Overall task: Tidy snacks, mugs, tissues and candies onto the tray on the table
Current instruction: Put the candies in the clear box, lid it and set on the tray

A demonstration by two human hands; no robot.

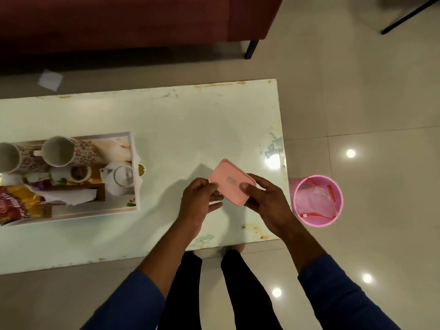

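Tray sits loaded at the tabletop's left edge; my left hand and right hand pinch a pink lid, probably for closing.

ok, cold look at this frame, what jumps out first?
The flat pink box held above the right half of the table, with the left hand and right hand gripping it from either side. Next, the crowded tray at the table's left end, holding two floral mugs, a white teapot, tissues and snack packets. A pink bin stands on the floor just right of the table.
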